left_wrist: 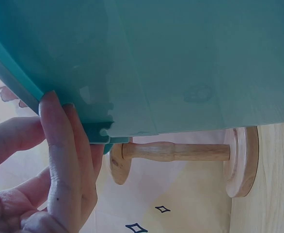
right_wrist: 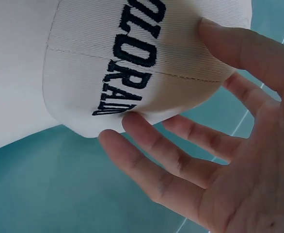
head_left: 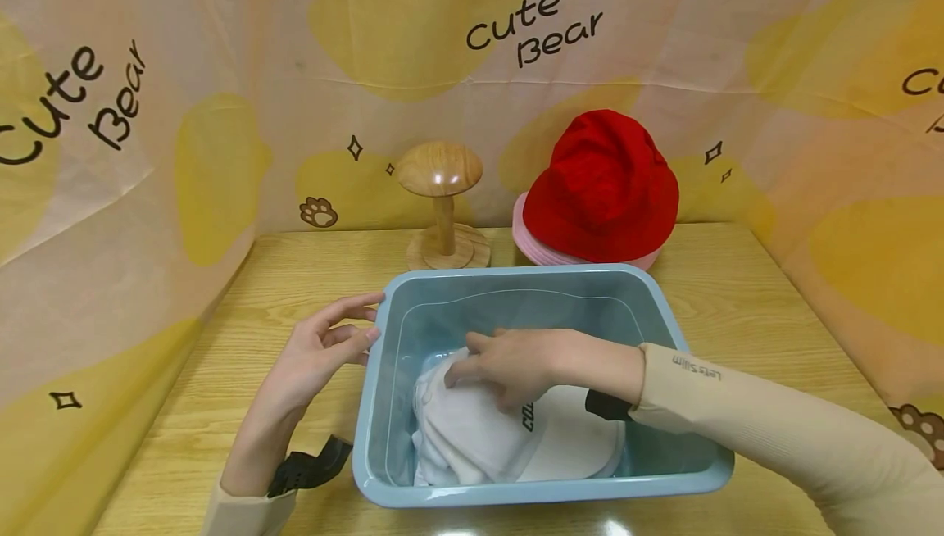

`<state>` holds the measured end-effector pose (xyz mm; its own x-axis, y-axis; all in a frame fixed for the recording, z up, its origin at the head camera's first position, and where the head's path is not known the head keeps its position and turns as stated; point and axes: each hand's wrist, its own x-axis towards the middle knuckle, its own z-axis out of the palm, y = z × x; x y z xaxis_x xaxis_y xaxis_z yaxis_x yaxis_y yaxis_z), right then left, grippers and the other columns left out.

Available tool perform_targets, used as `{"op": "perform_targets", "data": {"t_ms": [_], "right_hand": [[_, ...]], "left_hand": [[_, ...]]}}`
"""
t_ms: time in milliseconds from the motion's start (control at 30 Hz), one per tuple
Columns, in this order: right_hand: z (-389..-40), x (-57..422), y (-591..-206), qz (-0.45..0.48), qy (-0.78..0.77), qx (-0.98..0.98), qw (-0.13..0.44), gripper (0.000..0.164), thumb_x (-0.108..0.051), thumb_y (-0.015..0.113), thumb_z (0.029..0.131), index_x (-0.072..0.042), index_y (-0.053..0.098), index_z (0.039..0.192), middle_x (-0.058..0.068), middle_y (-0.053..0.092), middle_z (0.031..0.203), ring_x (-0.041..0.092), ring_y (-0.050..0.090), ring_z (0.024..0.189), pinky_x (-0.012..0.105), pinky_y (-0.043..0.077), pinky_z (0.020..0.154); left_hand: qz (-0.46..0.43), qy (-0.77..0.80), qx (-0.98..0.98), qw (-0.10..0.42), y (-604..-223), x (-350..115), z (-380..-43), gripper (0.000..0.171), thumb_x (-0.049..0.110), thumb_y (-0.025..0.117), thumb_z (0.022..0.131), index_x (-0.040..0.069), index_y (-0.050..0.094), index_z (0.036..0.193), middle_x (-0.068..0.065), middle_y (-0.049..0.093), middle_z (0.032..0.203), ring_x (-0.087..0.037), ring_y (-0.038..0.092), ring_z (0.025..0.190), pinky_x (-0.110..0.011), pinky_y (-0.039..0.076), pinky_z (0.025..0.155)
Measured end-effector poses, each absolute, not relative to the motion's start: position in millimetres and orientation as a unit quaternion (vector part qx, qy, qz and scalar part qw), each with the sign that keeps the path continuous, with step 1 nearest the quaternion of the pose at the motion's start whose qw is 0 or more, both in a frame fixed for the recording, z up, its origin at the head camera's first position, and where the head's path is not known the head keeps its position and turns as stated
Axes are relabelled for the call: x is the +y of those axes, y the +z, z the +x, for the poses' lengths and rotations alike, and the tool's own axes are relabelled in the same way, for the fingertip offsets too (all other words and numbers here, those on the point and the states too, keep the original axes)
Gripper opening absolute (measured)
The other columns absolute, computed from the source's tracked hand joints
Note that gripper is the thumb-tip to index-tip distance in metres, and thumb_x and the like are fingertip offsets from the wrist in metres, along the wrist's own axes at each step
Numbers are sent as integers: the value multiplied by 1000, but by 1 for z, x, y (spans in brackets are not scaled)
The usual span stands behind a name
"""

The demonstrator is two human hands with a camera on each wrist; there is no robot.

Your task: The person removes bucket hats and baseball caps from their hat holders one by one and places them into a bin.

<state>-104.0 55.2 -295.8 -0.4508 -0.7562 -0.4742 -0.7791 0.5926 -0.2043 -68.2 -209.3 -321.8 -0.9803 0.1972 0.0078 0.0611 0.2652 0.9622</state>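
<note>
A white cap (head_left: pixel 479 421) with dark embroidered lettering lies inside a light blue plastic basin (head_left: pixel 546 493), over more white fabric. My right hand (head_left: pixel 516 365) reaches in above the cap's crown, its fingers spread and loosely bent. In the right wrist view, the thumb is against the cap's front panel (right_wrist: pixel 137 63), and other fingertips (right_wrist: pixel 132 121) are by its edge. My left hand (head_left: pixel 324 347) is at the basin's left side, fingertips touching the outside of the rim. The left wrist view shows those fingers (left_wrist: pixel 59 145) against the blue wall.
Behind the basin stands a wooden hat stand (head_left: pixel 442 192) with a rounded top. To its right, a red hat (head_left: pixel 601 192) sits on a pink hat (head_left: pixel 527 241). A printed cloth (head_left: pixel 413 44) hangs around the wood-grain table (head_left: pixel 310 265).
</note>
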Motion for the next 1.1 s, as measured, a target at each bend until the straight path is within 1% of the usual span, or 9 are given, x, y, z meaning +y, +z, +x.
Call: {"op": "perform_targets", "data": {"t_ms": [167, 333, 400, 633, 833, 1100], "right_hand": [[-106, 52, -299, -450, 19, 844, 290, 60, -16, 71, 85, -44, 47, 133, -3, 49, 124, 16, 50, 99, 23, 48, 73], [-111, 50, -303, -448, 8, 831, 330, 60, -14, 67, 86, -42, 46, 134, -2, 50, 118, 13, 50, 94, 22, 45, 71], [-113, 50, -305, -449, 5, 827, 337, 59, -14, 67, 86, -42, 46, 135, -3, 50, 118, 12, 50, 95, 22, 45, 71], [-116, 51, -303, -452, -1, 825, 339, 60, -14, 67, 86, -41, 45, 135, -3, 50, 119, 12, 50, 96, 23, 45, 73], [-119, 56, -296, -435, -14, 831, 346, 61, -17, 68, 87, -46, 43, 134, -4, 49, 120, 12, 52, 95, 23, 48, 71], [-121, 64, -283, -430, -24, 839, 331, 61, -22, 70, 87, -46, 42, 135, -5, 49, 123, 12, 52, 102, 23, 50, 78]], "left_hand": [[79, 600, 794, 59, -322, -210, -68, 47, 19, 64, 93, 9, 51, 137, -11, 55, 119, -12, 69, 84, -34, 60, 74], [72, 603, 792, 63, -322, -210, -68, 47, 20, 64, 93, 10, 51, 137, -11, 54, 121, -11, 69, 84, -35, 60, 74], [75, 602, 793, 61, -321, -209, -68, 47, 19, 64, 93, 9, 51, 137, -13, 54, 121, -11, 69, 84, -35, 60, 73], [84, 605, 790, 59, -321, -209, -69, 46, 17, 63, 94, 7, 51, 136, -17, 54, 121, -11, 69, 82, -33, 60, 73], [89, 611, 784, 60, -321, -209, -70, 45, 16, 62, 94, 6, 51, 137, -18, 53, 120, -11, 69, 82, -33, 60, 72], [91, 608, 786, 62, -322, -210, -71, 45, 16, 62, 94, 6, 51, 137, -20, 53, 121, -11, 69, 82, -32, 60, 72]]}}
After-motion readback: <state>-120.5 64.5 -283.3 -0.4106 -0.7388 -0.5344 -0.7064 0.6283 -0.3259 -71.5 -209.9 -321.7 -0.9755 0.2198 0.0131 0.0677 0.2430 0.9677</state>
